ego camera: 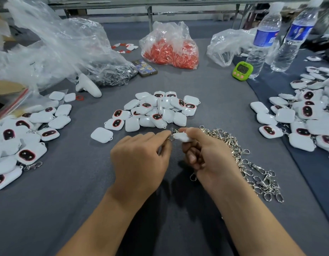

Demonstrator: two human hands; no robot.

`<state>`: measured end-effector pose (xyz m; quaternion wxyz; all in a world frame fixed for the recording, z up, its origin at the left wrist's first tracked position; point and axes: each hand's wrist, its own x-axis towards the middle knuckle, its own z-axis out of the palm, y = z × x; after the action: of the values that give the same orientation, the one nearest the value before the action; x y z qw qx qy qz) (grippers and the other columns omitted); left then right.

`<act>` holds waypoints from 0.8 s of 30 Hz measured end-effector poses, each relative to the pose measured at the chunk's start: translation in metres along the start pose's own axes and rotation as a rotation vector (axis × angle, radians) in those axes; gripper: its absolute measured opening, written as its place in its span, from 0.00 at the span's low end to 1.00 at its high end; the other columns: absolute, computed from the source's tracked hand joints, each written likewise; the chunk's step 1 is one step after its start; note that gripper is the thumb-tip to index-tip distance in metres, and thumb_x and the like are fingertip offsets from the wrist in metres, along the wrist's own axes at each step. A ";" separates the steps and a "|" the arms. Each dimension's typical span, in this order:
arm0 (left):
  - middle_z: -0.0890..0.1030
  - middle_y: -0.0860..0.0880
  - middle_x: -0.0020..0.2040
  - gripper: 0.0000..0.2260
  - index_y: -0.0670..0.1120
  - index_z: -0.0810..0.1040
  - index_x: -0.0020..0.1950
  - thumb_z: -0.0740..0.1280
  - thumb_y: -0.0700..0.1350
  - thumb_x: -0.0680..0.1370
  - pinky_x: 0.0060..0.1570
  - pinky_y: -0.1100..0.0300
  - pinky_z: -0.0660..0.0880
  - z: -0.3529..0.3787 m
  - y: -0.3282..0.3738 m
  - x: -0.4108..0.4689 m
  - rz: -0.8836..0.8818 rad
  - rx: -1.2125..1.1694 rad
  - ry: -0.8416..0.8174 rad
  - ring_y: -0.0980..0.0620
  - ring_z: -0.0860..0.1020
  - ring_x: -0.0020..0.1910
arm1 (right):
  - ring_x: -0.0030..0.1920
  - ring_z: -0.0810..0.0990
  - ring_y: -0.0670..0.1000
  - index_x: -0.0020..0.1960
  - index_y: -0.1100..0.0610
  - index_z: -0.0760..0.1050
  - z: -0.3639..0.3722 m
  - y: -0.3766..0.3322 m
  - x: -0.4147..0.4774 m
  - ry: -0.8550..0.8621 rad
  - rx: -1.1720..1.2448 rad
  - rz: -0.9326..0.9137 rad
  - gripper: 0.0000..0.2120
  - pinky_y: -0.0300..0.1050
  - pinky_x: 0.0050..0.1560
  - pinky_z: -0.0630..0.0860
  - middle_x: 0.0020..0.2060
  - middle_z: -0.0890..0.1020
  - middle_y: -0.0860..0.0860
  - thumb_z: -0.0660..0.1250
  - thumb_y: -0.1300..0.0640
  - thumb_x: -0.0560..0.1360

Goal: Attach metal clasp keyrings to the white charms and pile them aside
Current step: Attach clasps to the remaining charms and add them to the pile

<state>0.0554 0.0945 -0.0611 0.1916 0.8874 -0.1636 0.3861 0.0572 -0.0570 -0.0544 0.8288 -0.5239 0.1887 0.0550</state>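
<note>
Pinching a white charm (182, 137) over the grey table (67, 182), the right hand (209, 156) curls round it; the left hand (139, 161) pinches a keyring (170, 138) at its edge. Charm heap (158, 109) just beyond, clasp pile (252, 167) to the rt. Clear bag (171, 48) holds red cords.

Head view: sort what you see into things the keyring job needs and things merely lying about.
Job: held charm, held keyring, clasp heap, centre charm pile, finished pile.
Lying about: phone, green timer, water bottles, red-filled bag, white controller.
</note>
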 end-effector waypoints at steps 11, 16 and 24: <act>0.82 0.54 0.32 0.08 0.56 0.86 0.42 0.68 0.54 0.73 0.34 0.60 0.69 0.003 0.004 0.000 -0.033 -0.104 -0.338 0.51 0.79 0.33 | 0.30 0.77 0.48 0.59 0.48 0.83 -0.009 0.000 0.000 0.007 -0.434 -0.367 0.16 0.41 0.31 0.76 0.35 0.83 0.50 0.74 0.60 0.73; 0.81 0.53 0.33 0.12 0.52 0.84 0.42 0.63 0.55 0.75 0.38 0.56 0.74 0.004 0.001 0.003 -0.388 -0.501 -0.417 0.54 0.78 0.35 | 0.48 0.83 0.43 0.52 0.40 0.86 -0.011 -0.005 0.000 -0.106 -0.620 -0.435 0.16 0.45 0.53 0.81 0.52 0.84 0.41 0.72 0.56 0.69; 0.83 0.48 0.34 0.12 0.53 0.85 0.36 0.65 0.50 0.76 0.39 0.64 0.72 0.006 -0.007 0.007 -0.536 -0.848 -0.409 0.59 0.76 0.35 | 0.52 0.84 0.44 0.45 0.43 0.84 -0.013 -0.007 -0.007 -0.129 -0.822 -0.632 0.10 0.51 0.59 0.80 0.43 0.86 0.38 0.75 0.57 0.70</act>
<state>0.0670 0.0973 -0.0610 0.5889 0.8000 -0.1067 0.0432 0.0494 -0.0709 -0.0512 0.5406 -0.8330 -0.0673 -0.0962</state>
